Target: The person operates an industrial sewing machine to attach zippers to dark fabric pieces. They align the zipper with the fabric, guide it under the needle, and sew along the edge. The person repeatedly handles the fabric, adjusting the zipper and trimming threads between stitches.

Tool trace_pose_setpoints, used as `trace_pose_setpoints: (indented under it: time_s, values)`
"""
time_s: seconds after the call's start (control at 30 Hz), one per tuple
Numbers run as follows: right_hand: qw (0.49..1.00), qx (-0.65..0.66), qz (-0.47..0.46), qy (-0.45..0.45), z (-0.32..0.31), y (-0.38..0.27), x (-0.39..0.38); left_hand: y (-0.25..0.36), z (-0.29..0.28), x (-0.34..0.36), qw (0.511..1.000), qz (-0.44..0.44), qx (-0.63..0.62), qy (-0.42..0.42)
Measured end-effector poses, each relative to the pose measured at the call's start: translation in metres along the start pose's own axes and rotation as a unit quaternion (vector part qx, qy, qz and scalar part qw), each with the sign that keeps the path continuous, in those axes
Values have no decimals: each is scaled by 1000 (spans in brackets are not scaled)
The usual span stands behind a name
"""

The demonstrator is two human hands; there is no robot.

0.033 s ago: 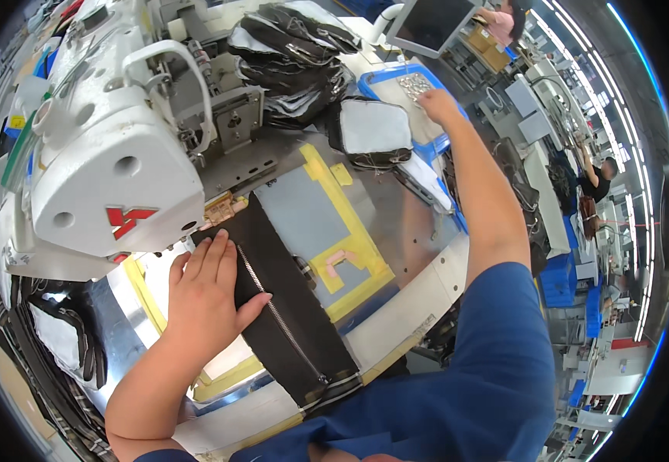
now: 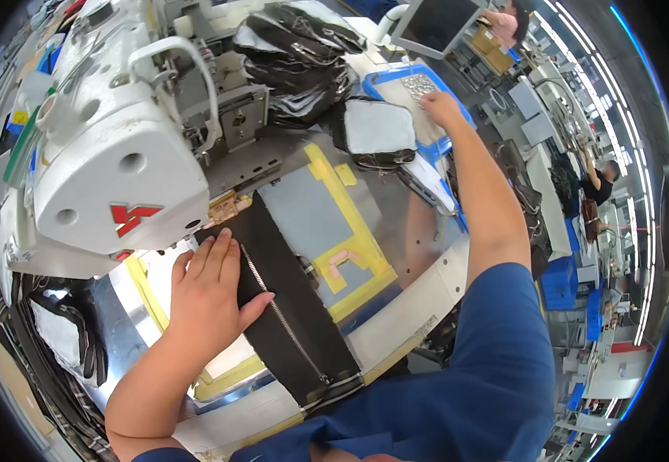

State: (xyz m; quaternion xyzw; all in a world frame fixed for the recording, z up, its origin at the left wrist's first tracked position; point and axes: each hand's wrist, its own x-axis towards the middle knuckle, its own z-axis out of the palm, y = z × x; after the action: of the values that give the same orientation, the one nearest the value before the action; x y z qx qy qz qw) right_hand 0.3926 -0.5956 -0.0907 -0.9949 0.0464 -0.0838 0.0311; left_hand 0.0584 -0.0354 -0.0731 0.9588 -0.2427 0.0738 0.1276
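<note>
My left hand [image 2: 209, 289] lies flat with fingers spread on a dark strip of fabric [image 2: 292, 296] that has a metal-toothed zipper [image 2: 279, 309] along it. The thumb touches the zipper, and the fingertips are near the sewing machine's white head [image 2: 119, 185]. Up and to the right, my right hand [image 2: 443, 110] reaches over a blue-rimmed tray [image 2: 377, 78]. Its fingers are curled together beside a small heap of shiny metal pieces [image 2: 419, 85]. Whatever is between those fingertips is too small to make out.
Dark pieces with white panels are stacked [image 2: 296, 61] behind the metal plate, and another white-panelled piece [image 2: 380, 127] lies beside the tray. More dark pieces [image 2: 61, 331] hang at the left. Yellow tape [image 2: 350, 223] frames a grey patch. A monitor [image 2: 436, 23] and people are farther off.
The whole view has shifted very slightly to the right. Both hands keep the same places relative to the fabric and the tray.
</note>
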Motion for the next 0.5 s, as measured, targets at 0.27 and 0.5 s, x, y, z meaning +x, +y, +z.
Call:
trace_pose_setpoints:
  time_s: [0.27,0.5]
  values:
    - [974,182,127,-48,33,50,15,-1,-3,0,999,27,-20,19]
    - [954,252,41,158,-52,-63,-38,-1,0,-8,996,68,-38,32]
